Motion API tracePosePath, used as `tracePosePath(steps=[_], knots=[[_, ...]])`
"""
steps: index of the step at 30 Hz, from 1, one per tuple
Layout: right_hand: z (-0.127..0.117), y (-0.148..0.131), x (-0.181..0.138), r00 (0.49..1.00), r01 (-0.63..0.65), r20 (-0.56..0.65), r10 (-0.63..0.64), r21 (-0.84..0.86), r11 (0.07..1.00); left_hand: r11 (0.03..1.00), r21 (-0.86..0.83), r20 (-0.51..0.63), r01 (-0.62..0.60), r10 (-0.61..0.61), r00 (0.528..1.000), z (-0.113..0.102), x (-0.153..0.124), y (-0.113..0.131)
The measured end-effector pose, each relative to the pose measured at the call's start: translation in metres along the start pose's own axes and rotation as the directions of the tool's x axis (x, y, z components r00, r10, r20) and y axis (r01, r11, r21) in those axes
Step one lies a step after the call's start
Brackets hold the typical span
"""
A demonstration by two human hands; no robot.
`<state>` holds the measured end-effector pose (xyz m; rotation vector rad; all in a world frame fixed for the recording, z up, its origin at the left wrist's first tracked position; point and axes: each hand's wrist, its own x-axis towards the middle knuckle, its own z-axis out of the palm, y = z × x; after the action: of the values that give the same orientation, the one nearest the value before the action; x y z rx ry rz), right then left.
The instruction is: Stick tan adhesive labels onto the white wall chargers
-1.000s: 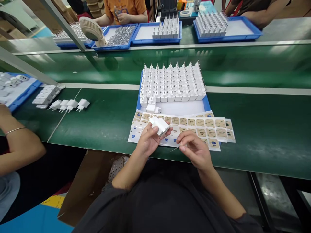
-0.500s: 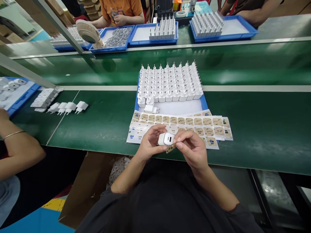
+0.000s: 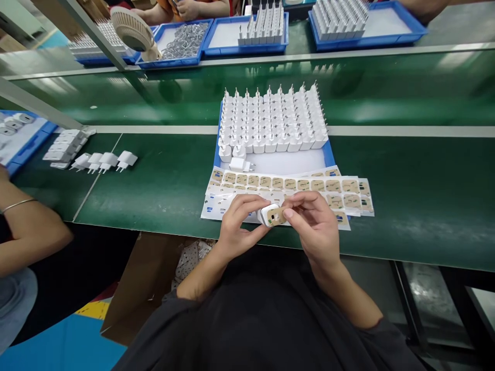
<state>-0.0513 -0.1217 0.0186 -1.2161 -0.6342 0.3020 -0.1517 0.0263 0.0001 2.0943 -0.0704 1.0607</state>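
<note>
My left hand (image 3: 242,224) grips a white plug charger (image 3: 262,215) between thumb and fingers, its port face turned to the right. A tan sticker (image 3: 276,216) with small cut-outs lies against that face, covering most of it. My right hand (image 3: 311,216) pinches the sticker's right edge. Whether the sticker is fully in contact with the charger I cannot tell. Just beyond my hands lie overlapping sticker sheets (image 3: 304,184) with rows of tan stickers. They overlap the near end of a blue tray (image 3: 329,154) holding rows of upright chargers (image 3: 270,123), with one charger (image 3: 240,165) on its side.
Several white chargers (image 3: 107,162) lie on the green bench (image 3: 162,180) to the left, beside a stacked pile (image 3: 65,147). A co-worker's arm (image 3: 33,232) rests at the left edge. Across the belt stand more blue trays (image 3: 247,50) and a fan (image 3: 132,30).
The sticker has come up from below the charger onto its port face, in my right hand's pinch. The whole view has tilted slightly downward.
</note>
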Motion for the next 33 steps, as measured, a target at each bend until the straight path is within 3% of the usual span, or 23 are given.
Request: tracePosePath(steps=[33], knots=[[0.0059, -0.0060, -0.0016, 1.000, -0.012, -0.014, 0.011, -0.104, 0.994, 0.995, 0.090, 0.036, -0.038, 0.035, 0.999, -0.0039, 0.0037, 0.0006]])
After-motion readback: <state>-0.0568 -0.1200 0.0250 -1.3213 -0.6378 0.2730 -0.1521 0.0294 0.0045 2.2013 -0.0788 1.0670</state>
